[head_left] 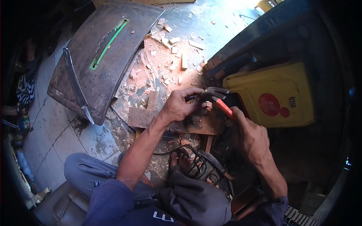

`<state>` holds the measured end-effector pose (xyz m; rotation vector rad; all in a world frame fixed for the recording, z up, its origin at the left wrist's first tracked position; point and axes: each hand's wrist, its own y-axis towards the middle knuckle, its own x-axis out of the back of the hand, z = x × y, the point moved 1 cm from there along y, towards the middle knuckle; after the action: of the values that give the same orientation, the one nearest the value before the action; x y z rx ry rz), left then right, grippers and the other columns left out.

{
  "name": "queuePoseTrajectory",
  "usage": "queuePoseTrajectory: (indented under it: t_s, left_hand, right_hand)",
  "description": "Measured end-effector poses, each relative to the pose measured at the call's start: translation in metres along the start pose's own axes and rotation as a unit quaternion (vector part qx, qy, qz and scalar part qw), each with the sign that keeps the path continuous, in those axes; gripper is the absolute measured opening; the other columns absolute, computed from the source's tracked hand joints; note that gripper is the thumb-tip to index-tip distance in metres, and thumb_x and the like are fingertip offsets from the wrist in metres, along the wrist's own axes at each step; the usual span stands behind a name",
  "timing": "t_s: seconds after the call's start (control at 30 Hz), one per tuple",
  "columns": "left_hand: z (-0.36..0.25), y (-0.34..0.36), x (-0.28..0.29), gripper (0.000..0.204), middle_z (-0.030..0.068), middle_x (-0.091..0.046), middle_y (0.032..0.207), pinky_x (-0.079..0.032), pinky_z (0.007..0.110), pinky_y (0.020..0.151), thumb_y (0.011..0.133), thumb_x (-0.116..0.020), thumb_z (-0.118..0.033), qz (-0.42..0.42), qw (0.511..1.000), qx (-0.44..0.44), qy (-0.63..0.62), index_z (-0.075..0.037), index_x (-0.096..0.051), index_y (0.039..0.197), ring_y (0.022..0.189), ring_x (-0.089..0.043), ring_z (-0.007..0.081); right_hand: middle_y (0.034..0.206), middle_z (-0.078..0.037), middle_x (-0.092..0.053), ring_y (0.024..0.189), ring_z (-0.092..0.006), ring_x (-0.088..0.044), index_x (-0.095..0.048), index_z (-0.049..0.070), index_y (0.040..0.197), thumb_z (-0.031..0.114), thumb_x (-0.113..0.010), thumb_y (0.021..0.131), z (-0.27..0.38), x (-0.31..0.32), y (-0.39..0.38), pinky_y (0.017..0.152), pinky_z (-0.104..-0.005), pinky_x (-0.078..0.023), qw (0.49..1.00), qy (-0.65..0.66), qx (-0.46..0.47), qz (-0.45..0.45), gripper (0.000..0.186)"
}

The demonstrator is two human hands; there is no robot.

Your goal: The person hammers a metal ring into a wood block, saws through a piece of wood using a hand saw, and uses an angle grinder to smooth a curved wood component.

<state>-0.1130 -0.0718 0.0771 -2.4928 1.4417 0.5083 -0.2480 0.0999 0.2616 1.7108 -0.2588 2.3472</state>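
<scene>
Nearest the lens: dark blue shirt and grey trousers (81,169) of a seated person, knees drawn up, one sandalled foot (181,164) on the littered floor.

Left hand (180,105): fingers pressed together over a small wooden piece, pinning it on a rough wooden board (141,117) on the ground; what exactly sits under the fingertips cannot be told.

Right hand (247,133): closed tight round the orange handle of a claw hammer (218,98), metal head poised just above and right of the left fingers, close to the board.

Step in hand, as judged: hammering or nail-setting on the board, piece steadied for the blow. Next move calls for a short, controlled strike and fingers kept out from under the head.

Surroundings: table-saw top (102,60), dark and rusted, upper left, green-edged slot with blade teeth showing; long metal bar (77,86) lying on it. Sawdust and wood offcuts (166,56) spread across the tiled floor between saw and board.

Packages and labels: yellow plastic container (275,94), right of the hammer, boxy, with a round red label and a small dark mark beside it.
</scene>
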Motion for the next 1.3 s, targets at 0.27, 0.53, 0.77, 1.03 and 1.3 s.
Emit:
queuePoseTrajectory:
  t_s: [0.27, 0.53, 0.77, 1.03, 1.3]
  left_hand:
    - [-0.002, 0.003, 0.000, 0.038, 0.0083, -0.076, 0.117, -0.057, 0.028, 0.097, 0.094, -0.080, -0.009, 0.002, 0.999, 0.004, 0.035, 0.004, -0.069, 0.129, 0.110, -0.069, 0.0119]
    - [-0.002, 0.001, 0.003, 0.036, 0.0090, -0.074, 0.120, -0.055, 0.028, 0.098, 0.095, -0.080, -0.010, 0.007, 0.999, -0.033, 0.039, 0.004, -0.071, 0.126, 0.111, -0.068, 0.0120]
    - [-0.002, 0.008, 0.005, 0.040, 0.0064, -0.074, 0.119, -0.056, 0.028, 0.098, 0.093, -0.081, -0.008, -0.003, 0.996, -0.010, 0.093, 0.004, -0.069, 0.130, 0.110, -0.068, 0.0120]
    - [-0.007, 0.003, -0.003, 0.038, 0.0058, -0.075, 0.116, -0.056, 0.027, 0.096, 0.094, -0.081, -0.008, 0.006, 0.997, -0.028, 0.069, 0.003, -0.070, 0.128, 0.108, -0.068, 0.0106]
    - [0.010, -0.001, -0.001, 0.054, 0.0125, -0.067, 0.136, -0.049, 0.036, 0.112, 0.090, -0.083, -0.005, 0.013, 0.999, -0.050, 0.015, -0.001, -0.060, 0.138, 0.127, -0.062, 0.0187]
  right_hand:
    - [0.089, -0.023, -0.072, 0.074, -0.0431, -0.072, -0.057, 0.011, 0.142, 0.012, -0.066, 0.099, -0.003, 0.005, 0.004, 0.062, -0.0519, -0.056, 0.999, -0.038, 0.001, 0.024, 0.044]
    - [0.081, -0.019, -0.070, 0.066, -0.0397, -0.070, -0.060, 0.014, 0.140, 0.013, -0.069, 0.096, 0.005, 0.008, 0.008, 0.056, -0.0486, -0.055, 0.998, -0.058, 0.026, 0.000, 0.045]
    - [0.091, -0.020, -0.073, 0.073, -0.0398, -0.072, -0.064, 0.015, 0.136, 0.014, -0.070, 0.098, 0.011, 0.013, 0.015, 0.060, -0.0477, -0.055, 0.998, -0.054, 0.018, -0.011, 0.039]
    - [0.077, -0.013, -0.068, 0.064, -0.0366, -0.068, -0.060, 0.017, 0.138, 0.021, -0.065, 0.101, 0.003, 0.007, 0.008, 0.054, -0.0501, -0.051, 0.995, -0.096, 0.015, -0.003, 0.037]
    - [0.088, -0.016, -0.073, 0.073, -0.0375, -0.072, -0.061, 0.014, 0.135, 0.019, -0.066, 0.102, 0.001, 0.000, -0.003, 0.061, -0.0456, -0.056, 0.997, 0.013, -0.040, -0.071, 0.034]
